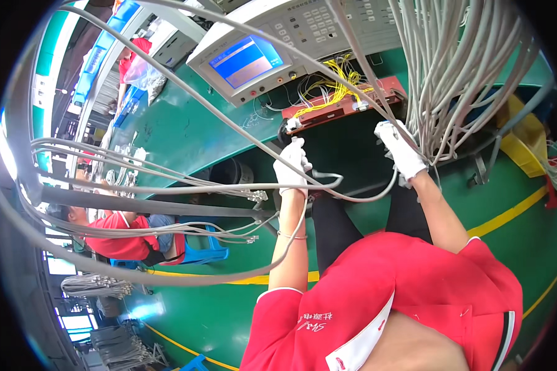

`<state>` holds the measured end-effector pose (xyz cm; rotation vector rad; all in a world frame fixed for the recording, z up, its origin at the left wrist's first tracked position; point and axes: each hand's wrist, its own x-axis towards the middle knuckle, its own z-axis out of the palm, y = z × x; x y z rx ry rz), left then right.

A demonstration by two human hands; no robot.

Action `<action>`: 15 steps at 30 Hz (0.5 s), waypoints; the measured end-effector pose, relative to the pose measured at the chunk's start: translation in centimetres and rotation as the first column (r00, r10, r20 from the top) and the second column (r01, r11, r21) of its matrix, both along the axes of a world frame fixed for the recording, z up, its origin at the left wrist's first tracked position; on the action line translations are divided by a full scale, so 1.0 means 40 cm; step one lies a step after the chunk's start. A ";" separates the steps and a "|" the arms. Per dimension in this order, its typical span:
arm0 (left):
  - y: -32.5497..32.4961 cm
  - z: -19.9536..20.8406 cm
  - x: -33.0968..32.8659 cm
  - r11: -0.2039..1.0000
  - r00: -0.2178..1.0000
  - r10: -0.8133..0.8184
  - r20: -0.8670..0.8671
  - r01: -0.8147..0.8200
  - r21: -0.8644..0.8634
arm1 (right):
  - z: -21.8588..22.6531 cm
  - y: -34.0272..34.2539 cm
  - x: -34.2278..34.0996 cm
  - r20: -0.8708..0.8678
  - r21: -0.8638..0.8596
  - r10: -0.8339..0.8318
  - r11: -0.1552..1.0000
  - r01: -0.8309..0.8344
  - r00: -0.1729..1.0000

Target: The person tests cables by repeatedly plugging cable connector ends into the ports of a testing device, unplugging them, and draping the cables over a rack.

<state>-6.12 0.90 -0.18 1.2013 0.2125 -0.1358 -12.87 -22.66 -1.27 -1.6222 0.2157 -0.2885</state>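
A grey cable (pixel 359 196) is sagging in a loop between the two gloved hands, its long axis running across the picture from one hand to the other. The left hand (pixel 293 166) is closing its fingers around one end of it, with the plug end poking up just above the fist, toward the red board (pixel 346 102). The right hand (pixel 401 149) is curling around the other stretch of the same cable, up near the board's right end; how tightly those fingers are pressing I cannot tell, since the glove hides them. The right hand is sitting nearer the board, almost touching its edge, while the left is hanging a little lower and to its left.

One red board is lying on the green bench (pixel 179 130), with a tangle of yellow wires (pixel 334 86) on it. One grey tester with a blue screen (pixel 246 60) is standing behind it. A thick bundle of grey cables (pixel 458 68), too many to count, is hanging at the right. One other person in a red shirt (pixel 114 238) is sitting far left on a blue stool.
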 end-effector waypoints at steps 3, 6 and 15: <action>-0.027 0.014 -0.003 0.981 0.992 0.094 0.085 -0.107 0.164 | 0.009 0.019 0.012 0.016 0.407 0.067 0.911 -0.068 0.998; -0.027 0.014 0.002 0.969 0.980 0.099 0.170 -0.134 0.209 | 0.038 0.044 0.003 -0.052 0.235 0.085 0.969 -0.071 0.995; -0.019 0.024 0.030 0.997 0.992 -0.064 -0.106 0.060 -0.042 | 0.039 0.064 0.020 -0.042 0.297 0.131 0.948 -0.113 0.990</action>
